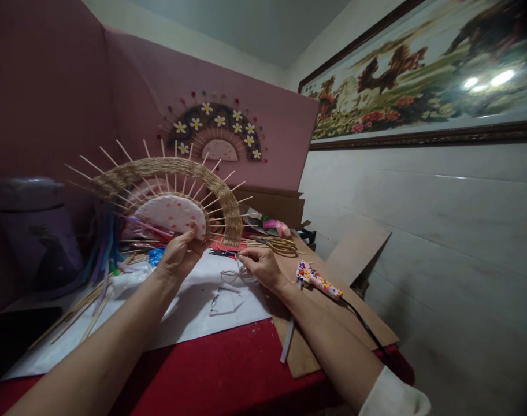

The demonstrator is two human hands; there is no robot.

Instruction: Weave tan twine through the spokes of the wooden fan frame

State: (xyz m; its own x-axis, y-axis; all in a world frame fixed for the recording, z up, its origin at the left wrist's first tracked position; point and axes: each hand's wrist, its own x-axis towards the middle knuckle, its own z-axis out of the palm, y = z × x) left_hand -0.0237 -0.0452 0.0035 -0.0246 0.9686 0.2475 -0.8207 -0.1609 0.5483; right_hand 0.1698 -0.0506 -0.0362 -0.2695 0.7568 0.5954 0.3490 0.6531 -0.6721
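Note:
My left hand [180, 252] grips a half-round woven fan [170, 214] by its pale base with red spots, thumb on the front. Thin wooden sticks radiate from that base, and a band of tan twine is woven across them in an arch. Just below the fan's right end, my right hand [260, 266] is closed, thumb and fingertips pinched on a thin cord [236, 276]. Loops of this cord hang by the fingers, over the white sheet. Dark-bladed scissors [222, 252] lie just beyond the right fingertips.
A floral glue gun [318, 281] with a glue stick lies on brown board [304, 352] at right. Gold-handled scissors [283, 247] lie behind. Loose wooden sticks [79, 306] and ribbons [103, 248] are at left. A finished flowered fan [220, 130] hangs on the pink panel.

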